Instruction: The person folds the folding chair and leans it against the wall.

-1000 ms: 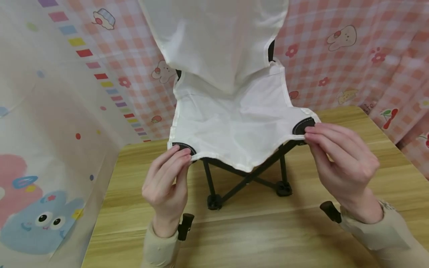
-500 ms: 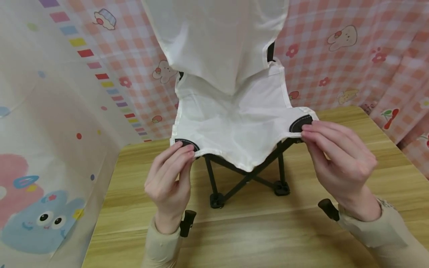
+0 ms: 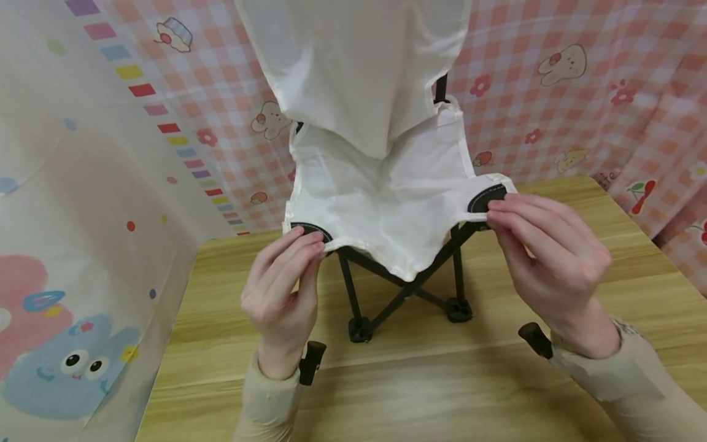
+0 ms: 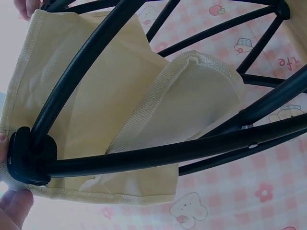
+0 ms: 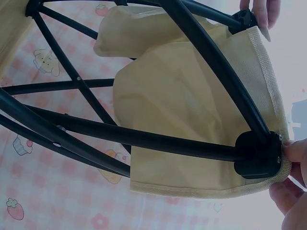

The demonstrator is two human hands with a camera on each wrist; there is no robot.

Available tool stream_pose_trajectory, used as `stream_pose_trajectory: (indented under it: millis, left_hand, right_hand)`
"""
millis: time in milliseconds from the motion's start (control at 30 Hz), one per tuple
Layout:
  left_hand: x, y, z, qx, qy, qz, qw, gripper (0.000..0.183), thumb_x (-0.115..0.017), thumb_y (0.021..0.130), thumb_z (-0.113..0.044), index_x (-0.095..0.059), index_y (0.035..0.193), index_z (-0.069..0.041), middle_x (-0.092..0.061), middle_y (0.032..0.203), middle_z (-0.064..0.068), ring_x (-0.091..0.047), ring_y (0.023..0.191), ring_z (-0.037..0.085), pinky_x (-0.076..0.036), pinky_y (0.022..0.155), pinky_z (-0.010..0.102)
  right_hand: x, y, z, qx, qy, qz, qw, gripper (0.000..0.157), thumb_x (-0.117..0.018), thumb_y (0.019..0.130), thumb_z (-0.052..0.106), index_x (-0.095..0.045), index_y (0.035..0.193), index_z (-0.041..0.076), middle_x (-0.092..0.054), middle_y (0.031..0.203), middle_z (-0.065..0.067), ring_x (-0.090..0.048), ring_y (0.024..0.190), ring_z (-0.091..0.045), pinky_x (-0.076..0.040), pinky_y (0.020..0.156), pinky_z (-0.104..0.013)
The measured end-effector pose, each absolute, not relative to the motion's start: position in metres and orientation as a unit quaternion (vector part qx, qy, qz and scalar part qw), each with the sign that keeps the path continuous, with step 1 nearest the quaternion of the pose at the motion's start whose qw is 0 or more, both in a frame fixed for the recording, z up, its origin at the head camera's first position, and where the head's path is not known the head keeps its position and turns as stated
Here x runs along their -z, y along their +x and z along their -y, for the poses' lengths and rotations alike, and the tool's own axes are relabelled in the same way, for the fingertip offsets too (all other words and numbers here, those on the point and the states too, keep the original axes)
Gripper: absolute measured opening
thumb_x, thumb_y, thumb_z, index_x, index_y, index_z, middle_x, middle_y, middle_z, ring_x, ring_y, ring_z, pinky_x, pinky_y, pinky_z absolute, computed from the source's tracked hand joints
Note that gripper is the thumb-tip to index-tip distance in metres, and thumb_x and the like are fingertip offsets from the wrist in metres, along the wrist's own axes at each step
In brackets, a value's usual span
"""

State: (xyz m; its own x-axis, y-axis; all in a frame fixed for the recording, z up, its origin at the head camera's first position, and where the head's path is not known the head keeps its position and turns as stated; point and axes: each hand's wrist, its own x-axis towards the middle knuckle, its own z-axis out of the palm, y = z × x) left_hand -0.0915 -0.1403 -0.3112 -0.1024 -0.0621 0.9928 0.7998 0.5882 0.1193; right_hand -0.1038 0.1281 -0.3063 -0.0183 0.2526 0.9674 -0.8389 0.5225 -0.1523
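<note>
A small folding chair with a white cloth seat and crossed black tube legs stands in front of me in the head view. Its white backrest rises behind, sagging over the seat. My left hand pinches the front left seat corner at its black patch. At the opposite front corner, my right hand pinches cloth beside the other black patch. From below, the wrist views show a black plastic corner joint and its counterpart joint, with fingertips right at the edges.
Under the chair is a wood-grain table. Pink checked cloth hangs close behind it, and a white printed curtain borders the left side. Black stubs stick out from both wrists.
Both hands have moved slightly inward and up in the head view, still pinching the corners. The front corners and feet now stand a little closer together.
</note>
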Motion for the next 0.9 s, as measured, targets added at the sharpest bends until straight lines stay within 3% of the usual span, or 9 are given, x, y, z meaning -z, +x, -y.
stream_pose_trajectory:
  millis: [433, 767, 900]
  left_hand:
    - [0.305, -0.097, 0.136, 0.358, -0.285, 0.65, 0.607, 0.009, -0.084, 0.082, 0.007, -0.081, 0.088, 0.001, -0.081, 0.088, 0.019, -0.077, 0.093, 0.033, -0.067, 0.094, 0.031]
    - [0.299, -0.102, 0.133, 0.345, -0.288, 0.657, 0.605, 0.005, -0.083, 0.086, 0.003, -0.081, 0.09, 0.003, -0.081, 0.088, 0.018, -0.077, 0.092, 0.032, -0.067, 0.095, 0.031]
    - [0.297, -0.104, 0.131, 0.343, -0.292, 0.656, 0.606, 0.011, -0.084, 0.081, 0.008, -0.081, 0.09, 0.002, -0.081, 0.089, 0.018, -0.077, 0.092, 0.032, -0.067, 0.095, 0.031]
  right_hand:
    - [0.303, -0.109, -0.124, -0.419, 0.26, 0.574, 0.654, 0.006, -0.082, 0.087, -0.003, -0.08, 0.081, -0.006, -0.079, 0.084, -0.023, -0.074, 0.082, -0.035, -0.065, 0.098, -0.022]
    - [0.299, -0.112, -0.119, -0.414, 0.262, 0.577, 0.654, 0.004, -0.082, 0.083, -0.009, -0.079, 0.081, -0.007, -0.08, 0.085, -0.022, -0.074, 0.083, -0.035, -0.064, 0.1, -0.021]
    - [0.299, -0.115, -0.119, -0.415, 0.264, 0.575, 0.654, 0.006, -0.082, 0.081, -0.012, -0.08, 0.081, -0.006, -0.08, 0.085, -0.022, -0.074, 0.082, -0.035, -0.064, 0.099, -0.022]
